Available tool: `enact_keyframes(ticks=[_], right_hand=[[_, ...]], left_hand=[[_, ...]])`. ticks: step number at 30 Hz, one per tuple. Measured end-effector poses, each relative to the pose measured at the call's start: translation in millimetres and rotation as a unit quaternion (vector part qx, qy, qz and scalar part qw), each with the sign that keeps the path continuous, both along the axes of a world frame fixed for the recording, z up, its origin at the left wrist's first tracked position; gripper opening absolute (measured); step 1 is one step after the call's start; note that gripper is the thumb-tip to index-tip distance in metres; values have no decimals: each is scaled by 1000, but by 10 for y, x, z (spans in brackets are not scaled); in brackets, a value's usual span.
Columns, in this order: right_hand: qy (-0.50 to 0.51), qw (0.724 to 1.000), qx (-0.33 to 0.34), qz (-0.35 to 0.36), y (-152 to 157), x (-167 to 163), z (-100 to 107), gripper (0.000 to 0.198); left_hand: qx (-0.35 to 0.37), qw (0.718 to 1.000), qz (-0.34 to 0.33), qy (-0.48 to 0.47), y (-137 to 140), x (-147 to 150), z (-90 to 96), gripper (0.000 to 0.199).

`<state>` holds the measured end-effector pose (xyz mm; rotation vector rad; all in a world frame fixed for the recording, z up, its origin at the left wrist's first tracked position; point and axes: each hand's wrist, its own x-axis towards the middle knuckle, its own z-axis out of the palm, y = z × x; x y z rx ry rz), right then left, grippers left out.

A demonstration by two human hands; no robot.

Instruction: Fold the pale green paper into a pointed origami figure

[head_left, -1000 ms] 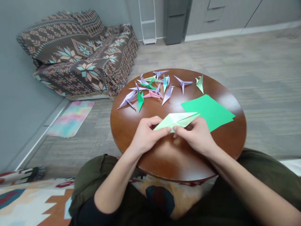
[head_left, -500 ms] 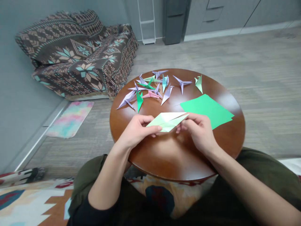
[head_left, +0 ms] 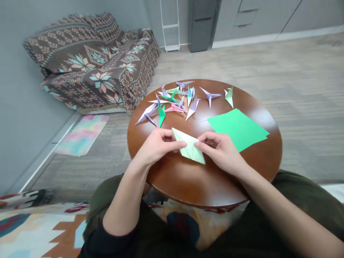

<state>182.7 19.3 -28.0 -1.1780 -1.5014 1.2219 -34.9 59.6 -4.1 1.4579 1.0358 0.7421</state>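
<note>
Far left it's the covered sofa [head_left: 104, 77], then a crowd of paper birds [head_left: 191, 108] on the round table [head_left: 188, 186], and in front of them my left hand [head_left: 159, 146] pinches one side of the folded paper [head_left: 191, 152], thumb on top! That pale green piece slants between my hands over the table's middle, my right hand [head_left: 221, 149] clamped on its other side, with flat green sheets [head_left: 239, 127] just beyond, farther right.

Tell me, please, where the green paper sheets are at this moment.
In the head view, the green paper sheets lie on the right side of the brown table, just beyond the right hand and in front of the rightmost origami crane.
</note>
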Motion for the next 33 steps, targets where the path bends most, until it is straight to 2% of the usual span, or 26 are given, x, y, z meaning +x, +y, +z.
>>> enact_keyframes(ticks=[2, 3, 7, 10, 13, 18, 20, 22, 23, 25, 27, 29, 33], right_hand=[[21, 999, -30, 12, 1, 2, 8, 30], [33, 999, -39, 10, 3, 2, 13, 32], [77, 996, -51, -16, 23, -1, 26, 38], [93, 994, -39, -39, 47, 16, 16, 39], [79, 993, 5, -88, 65, 53, -3, 34], [6, 990, 80, -119, 66, 111, -22, 25], [-32, 977, 152, -149, 69, 132, -24, 23], [-60, 955, 224, -183, 81, 150, -26, 18], [-59, 951, 239, -190, 89, 155, -28, 13], [-19, 965, 204, -165, 101, 158, -35, 24], [41, 988, 109, -97, 102, 153, -40, 41], [79, 995, 38, -38, 92, 149, -36, 42], [69, 997, 19, -1, 63, 161, 6, 34]], left_hand=[[-2, 995, 62, -83, -2, 38, -54, 23], [-8, 991, 70, -112, -9, 63, -81, 21], [-61, 989, 10, -135, -57, 160, -148, 25], [-59, 991, -1, -123, -63, 182, -154, 28], [-2, 996, 19, -88, -32, 160, -149, 23], [73, 997, -26, -16, 17, 95, -145, 27], [80, 997, -18, 8, 23, 65, -130, 31], [59, 998, -1, 16, 23, 36, -101, 40], [43, 999, 7, 13, 21, 24, -84, 45], [20, 1000, 16, -4, 15, 9, -52, 52], [13, 1000, 17, -18, 8, 5, -32, 52], [12, 999, 13, -26, 3, 7, -27, 52], [1, 1000, -3, -14, 7, 11, -38, 52]])
